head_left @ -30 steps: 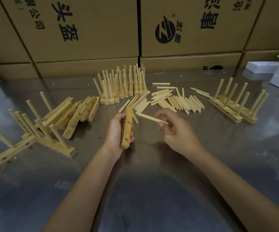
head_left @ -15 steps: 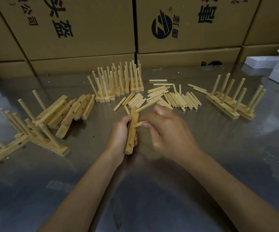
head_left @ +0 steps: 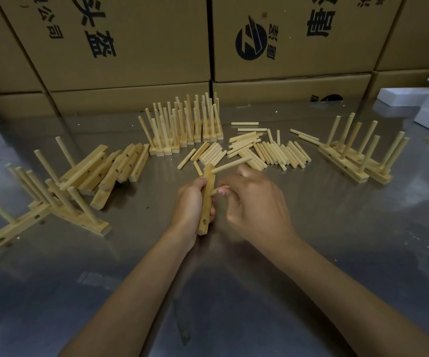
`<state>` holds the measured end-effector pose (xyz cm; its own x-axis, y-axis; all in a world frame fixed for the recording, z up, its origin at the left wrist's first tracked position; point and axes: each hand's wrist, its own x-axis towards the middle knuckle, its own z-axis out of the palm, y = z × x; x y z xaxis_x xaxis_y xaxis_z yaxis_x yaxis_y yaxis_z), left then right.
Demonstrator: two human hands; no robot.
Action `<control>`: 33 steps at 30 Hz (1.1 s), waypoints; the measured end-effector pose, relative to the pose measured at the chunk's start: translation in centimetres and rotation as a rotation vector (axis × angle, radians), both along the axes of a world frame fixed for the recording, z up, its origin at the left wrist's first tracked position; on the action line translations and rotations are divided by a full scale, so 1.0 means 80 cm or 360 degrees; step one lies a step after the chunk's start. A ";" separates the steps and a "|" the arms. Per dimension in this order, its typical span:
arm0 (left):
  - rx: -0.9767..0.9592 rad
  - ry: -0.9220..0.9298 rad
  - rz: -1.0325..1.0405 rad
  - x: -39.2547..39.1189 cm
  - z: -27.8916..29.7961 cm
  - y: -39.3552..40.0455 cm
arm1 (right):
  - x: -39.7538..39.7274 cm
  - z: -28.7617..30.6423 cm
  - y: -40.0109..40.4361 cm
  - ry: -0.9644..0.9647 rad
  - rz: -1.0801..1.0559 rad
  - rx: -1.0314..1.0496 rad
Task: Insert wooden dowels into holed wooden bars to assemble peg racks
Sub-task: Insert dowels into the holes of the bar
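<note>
At the centre of the frame a holed wooden bar [head_left: 206, 202] is gripped by the left hand [head_left: 191, 204], held above the metal table [head_left: 337, 253] with its long axis running away from the viewer; one empty hole is visible near its near end. A dowel [head_left: 231, 164] is seated near the far end of the bar and projects to the right. A second dowel [head_left: 218, 190] is pinched by the fingers of the right hand [head_left: 254, 210], its tip meeting the right face of the bar at mid-length; how far it has entered cannot be told.

Loose dowels [head_left: 265, 150] are spread on the table just above the hands. A row of finished peg racks [head_left: 185, 127] is stood upright at upper centre. Unfilled holed bars [head_left: 120, 166] are heaped at centre left, with further peg racks [head_left: 53, 202] lying at the left edge. Two more racks [head_left: 357, 155] are placed at right. Printed cardboard cartons [head_left: 131, 42] are stacked across the top of the frame, and white foam blocks [head_left: 414, 99] are seen at upper right.
</note>
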<state>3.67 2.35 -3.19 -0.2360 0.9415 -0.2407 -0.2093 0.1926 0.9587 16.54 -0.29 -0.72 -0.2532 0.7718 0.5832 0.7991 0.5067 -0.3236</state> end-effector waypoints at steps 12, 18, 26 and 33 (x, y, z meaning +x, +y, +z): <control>-0.0015 -0.0209 -0.0094 -0.004 0.006 -0.005 | -0.004 0.001 -0.003 0.0360 0.0074 -0.0116; -0.0033 -0.0281 -0.0130 -0.012 0.011 -0.007 | -0.010 0.000 -0.006 0.0813 0.0378 -0.0354; -0.0069 -0.0325 -0.0157 -0.014 0.019 -0.007 | 0.001 0.012 0.002 0.1001 0.0386 -0.0197; -0.0062 -0.0284 -0.0140 -0.010 0.017 -0.007 | 0.024 0.007 0.001 -0.0206 0.0063 -0.0120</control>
